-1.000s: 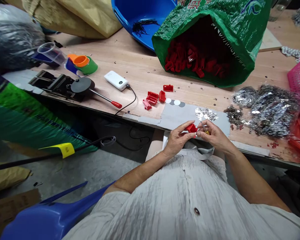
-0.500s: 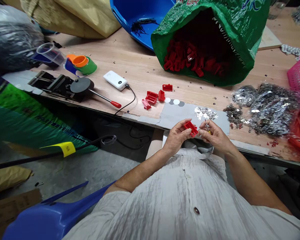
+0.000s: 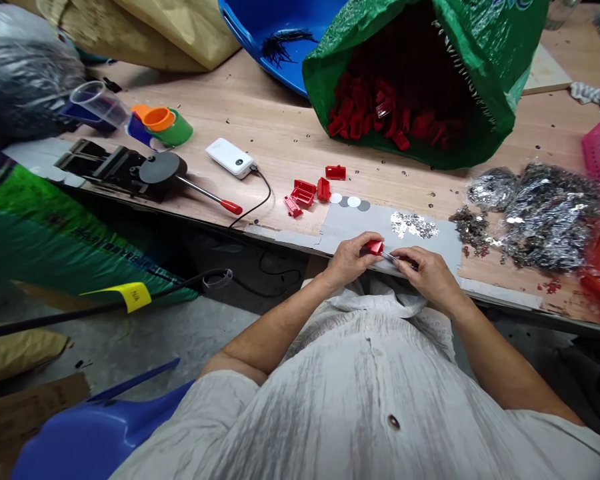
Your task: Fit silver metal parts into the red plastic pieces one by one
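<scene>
Between the fingers of my left hand (image 3: 353, 259) is a small red plastic housing (image 3: 375, 247), partly covered by the fingertips. My right hand (image 3: 426, 272) grips a thin screwdriver (image 3: 391, 256); its metal shaft points left and its tip meets the housing's right side. Both hands are just above the table's front edge, over a grey sheet (image 3: 350, 227). Behind them on that sheet lies a spread of small shiny metal pieces (image 3: 414, 225). Several similar red housings (image 3: 304, 193) rest on the table to the left.
A green bag (image 3: 500, 127) holding many red housings lies open at the back. Bagged metal pieces (image 3: 555, 220) lie at right. A black lever tool (image 3: 163, 170), a white power bank (image 3: 230, 158) with a cable and a blue basin (image 3: 280, 67) are also on the table.
The red housing has been turned, so its open hollow no longer faces me. My right hand has turned the screwdriver from upright to nearly level, its tip now at the housing.
</scene>
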`<state>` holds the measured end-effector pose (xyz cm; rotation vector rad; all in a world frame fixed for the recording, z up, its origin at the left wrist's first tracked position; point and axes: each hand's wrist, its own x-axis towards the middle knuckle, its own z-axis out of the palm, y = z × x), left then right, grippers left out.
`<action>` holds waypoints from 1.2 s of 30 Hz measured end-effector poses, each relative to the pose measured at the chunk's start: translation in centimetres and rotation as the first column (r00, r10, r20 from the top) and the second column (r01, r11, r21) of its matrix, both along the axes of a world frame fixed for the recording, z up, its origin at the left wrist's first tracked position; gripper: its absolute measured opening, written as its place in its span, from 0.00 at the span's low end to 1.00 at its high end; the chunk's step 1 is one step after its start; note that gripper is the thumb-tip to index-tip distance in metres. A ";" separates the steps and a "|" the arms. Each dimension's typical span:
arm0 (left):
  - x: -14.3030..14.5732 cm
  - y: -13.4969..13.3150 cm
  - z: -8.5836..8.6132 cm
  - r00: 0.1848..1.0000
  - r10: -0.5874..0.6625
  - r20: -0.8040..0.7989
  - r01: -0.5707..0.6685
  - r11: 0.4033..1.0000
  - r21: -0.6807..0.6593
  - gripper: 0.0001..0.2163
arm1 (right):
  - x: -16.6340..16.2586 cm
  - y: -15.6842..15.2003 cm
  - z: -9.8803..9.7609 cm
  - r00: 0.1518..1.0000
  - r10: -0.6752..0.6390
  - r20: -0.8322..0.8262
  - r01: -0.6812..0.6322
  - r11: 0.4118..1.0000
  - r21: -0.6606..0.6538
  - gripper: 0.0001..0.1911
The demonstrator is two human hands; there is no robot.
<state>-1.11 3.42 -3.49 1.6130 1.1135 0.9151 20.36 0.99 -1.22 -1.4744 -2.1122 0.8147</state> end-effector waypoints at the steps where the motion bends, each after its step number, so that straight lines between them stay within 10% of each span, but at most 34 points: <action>1: 0.0 0.1 0.0 1.000 -0.018 -0.011 0.018 1.000 0.010 0.15 | -0.1 0.1 0.0 1.000 0.006 0.007 -0.007 1.000 0.004 0.12; 26: 0.0 0.8 -0.1 0.998 -0.056 -0.004 0.056 0.998 0.011 0.14 | -3.0 -0.2 0.3 0.962 -0.097 0.255 0.089 0.995 0.041 0.10; 36: 0.3 -0.7 1.0 0.984 0.041 0.173 -0.036 0.999 -0.035 0.15 | -1.0 -0.9 0.4 0.989 -0.033 -0.145 0.023 0.997 -0.070 0.10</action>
